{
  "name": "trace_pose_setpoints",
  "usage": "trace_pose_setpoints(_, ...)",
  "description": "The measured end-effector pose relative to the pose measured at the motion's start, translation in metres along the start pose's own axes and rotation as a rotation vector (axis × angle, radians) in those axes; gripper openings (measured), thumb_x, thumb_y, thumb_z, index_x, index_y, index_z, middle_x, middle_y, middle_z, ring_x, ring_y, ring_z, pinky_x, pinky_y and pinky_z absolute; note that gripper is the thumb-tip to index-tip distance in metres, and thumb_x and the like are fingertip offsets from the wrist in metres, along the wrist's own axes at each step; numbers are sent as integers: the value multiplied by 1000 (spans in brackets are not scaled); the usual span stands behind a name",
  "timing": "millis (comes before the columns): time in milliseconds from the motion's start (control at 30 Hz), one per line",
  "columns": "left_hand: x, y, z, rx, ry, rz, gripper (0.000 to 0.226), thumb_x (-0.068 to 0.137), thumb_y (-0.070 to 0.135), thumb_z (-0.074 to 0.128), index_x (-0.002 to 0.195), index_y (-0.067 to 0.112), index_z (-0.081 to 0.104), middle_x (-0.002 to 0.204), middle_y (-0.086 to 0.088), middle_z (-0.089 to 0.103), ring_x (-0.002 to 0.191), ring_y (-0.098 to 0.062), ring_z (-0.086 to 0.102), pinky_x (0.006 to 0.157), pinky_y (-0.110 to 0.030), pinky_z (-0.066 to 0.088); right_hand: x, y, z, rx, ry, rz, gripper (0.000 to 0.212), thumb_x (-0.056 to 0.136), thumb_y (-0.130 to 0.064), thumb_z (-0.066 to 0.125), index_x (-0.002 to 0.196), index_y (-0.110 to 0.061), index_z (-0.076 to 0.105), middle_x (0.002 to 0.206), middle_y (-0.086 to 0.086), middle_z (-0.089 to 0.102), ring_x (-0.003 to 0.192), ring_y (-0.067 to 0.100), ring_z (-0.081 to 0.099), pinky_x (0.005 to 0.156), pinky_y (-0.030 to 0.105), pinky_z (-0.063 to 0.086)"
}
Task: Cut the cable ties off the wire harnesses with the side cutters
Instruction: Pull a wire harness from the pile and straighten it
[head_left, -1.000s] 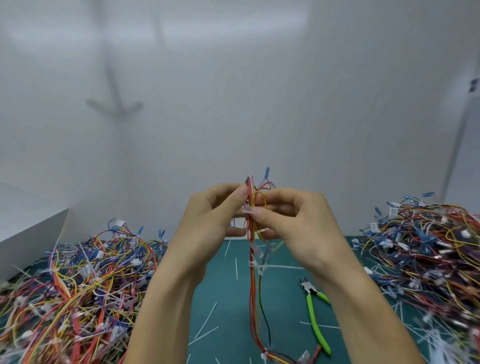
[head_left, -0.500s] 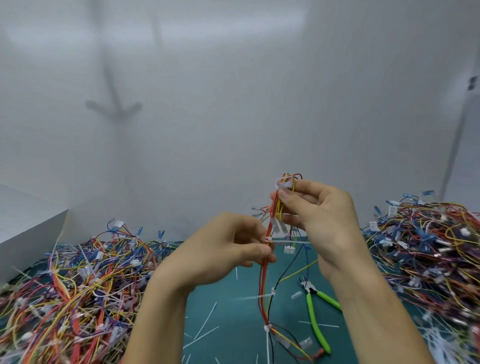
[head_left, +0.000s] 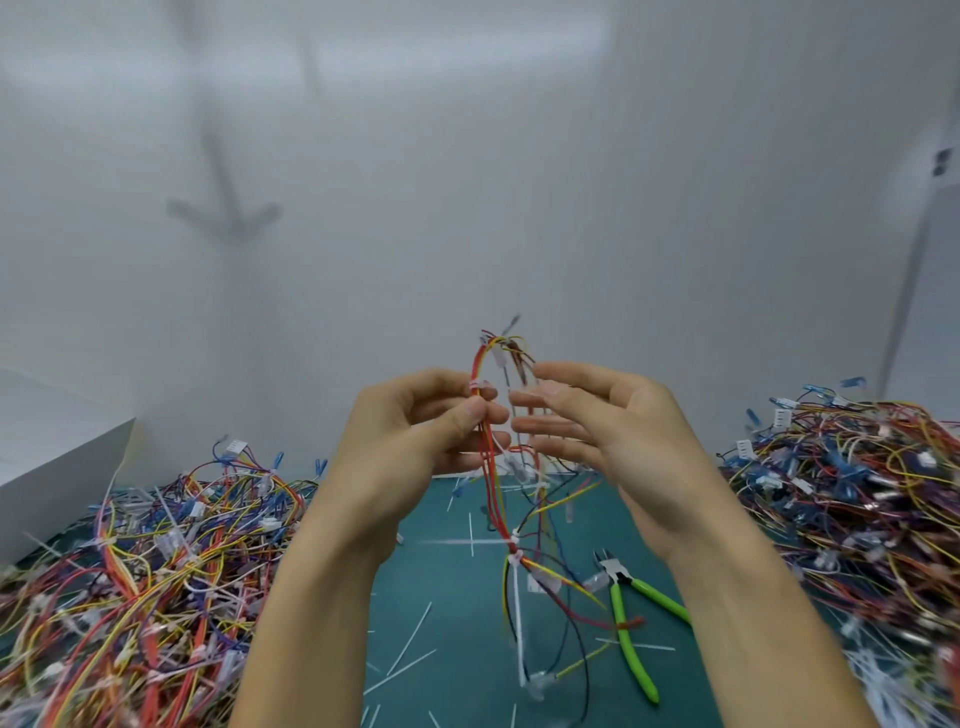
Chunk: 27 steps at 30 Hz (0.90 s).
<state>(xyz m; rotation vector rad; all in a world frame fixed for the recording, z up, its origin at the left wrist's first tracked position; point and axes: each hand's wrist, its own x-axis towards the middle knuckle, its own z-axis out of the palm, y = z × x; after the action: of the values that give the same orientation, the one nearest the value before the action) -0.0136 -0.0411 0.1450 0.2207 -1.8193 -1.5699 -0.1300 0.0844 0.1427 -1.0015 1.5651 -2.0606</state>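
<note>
Heaps of tangled wire harnesses banked on both sides, left heap (head_left: 156, 571) and right heap (head_left: 857, 493), probably done and undone stock kept within reach, which of the two unclear. Left hand (head_left: 415, 441) raised between them, thumb and fingertips pinching a red-and-yellow wire harness (head_left: 491, 499) just below a white cable tie (head_left: 478, 385), apparently to lift the bundle clear and show its bindings. Right hand (head_left: 613, 431) just beside the wires, fingers straight and spread, grasping nothing, seemingly freed to fetch the tool. Harness trailing from the pinch down to the mat, lower ties (head_left: 514, 540) cinched round it and, by the look of them, not yet cut. Green-handled side cutters (head_left: 631, 649) lying untouched on the mat beneath the right wrist, jaws pointing away from the person. Clipped tie tails (head_left: 410, 631) scattered nearby. Behind, a plain pale wall (head_left: 467, 182); underneath, a dark green cutting mat (head_left: 441, 597) with white grid marks; at far left, a white box (head_left: 57, 457).
</note>
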Motion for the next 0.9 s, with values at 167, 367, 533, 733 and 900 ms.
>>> trace_pose_setpoints(167, 1, 0, -3, -60, 101, 9, 13, 94, 3, 58, 93, 10, 69, 80, -4, 77, 69, -17, 74, 64, -24, 60, 4, 5, 0, -178, 116, -21, 16, 94, -19, 63, 109, -16, 63, 87, 2, 76, 76, 12, 73, 71, 29, 61)
trace_pose_setpoints(367, 2, 1, -4, -124, 159, 28, 12, 93, 0, 58, 93, 8, 67, 77, -3, 76, 66, -19, 74, 55, -19, 55, 1, 9, -5, -917, -85, 86, 46, 94, -48, 52, 75, -12, 73, 67, -10, 74, 73, 14, 71, 79, 42, 58)
trace_pose_setpoints(533, 2, 3, -6, -155, 174, 45, 14, 94, -2, 56, 93, 8, 66, 75, -2, 76, 66, -20, 74, 56, -20, 57, 1, 20, 4, -1026, -235, 137, 56, 94, -54, 52, 79, -4, 71, 80, 0, 77, 69, 14, 66, 71, 31, 52)
trace_pose_setpoints(733, 3, 2, -6, -212, 191, 39, 12, 94, 0, 56, 95, 7, 66, 77, -3, 76, 71, -19, 75, 57, -17, 55, -7, 5, 5, -476, -490, 80, 31, 102, -29, 52, 97, -10, 76, 90, -1, 78, 91, 10, 71, 90, 31, 52)
trace_pose_setpoints(900, 4, 3, -6, -301, 166, 10, 11, 94, 3, 57, 98, 7, 66, 77, 1, 75, 71, -15, 75, 58, -16, 55, -6, 5, -2, -272, -531, 51, 17, 97, -9, 59, 98, -4, 76, 89, 10, 77, 76, 14, 71, 69, 19, 52)
